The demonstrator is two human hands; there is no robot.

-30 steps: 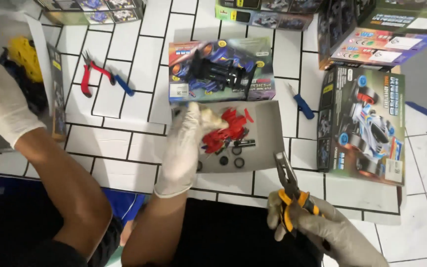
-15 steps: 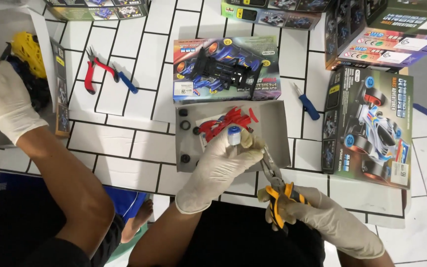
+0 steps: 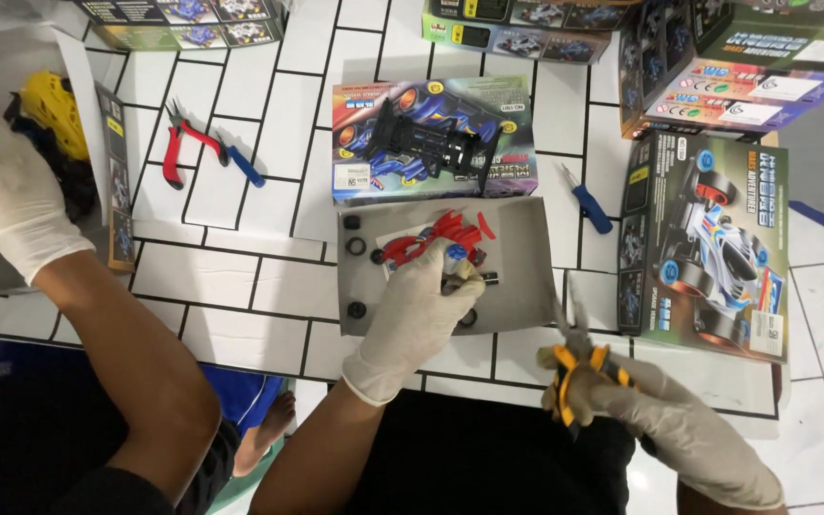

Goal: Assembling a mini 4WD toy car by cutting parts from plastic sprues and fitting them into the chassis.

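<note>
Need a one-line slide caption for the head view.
Gloved left hand over red parts on a grey tray; right hand holds yellow-handled pliers; another person's gloved hand at left.

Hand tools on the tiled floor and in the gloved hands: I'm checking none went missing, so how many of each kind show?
Red-handled pliers: 1
Yellow-handled cutters, in the right hand: 1
Blue-handled screwdrivers: 2
Total: 4

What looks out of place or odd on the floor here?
Nothing looks spilled or damaged. Small black rings lie scattered loose on the grey tray, and a black chassis sits on top of its box.
</note>
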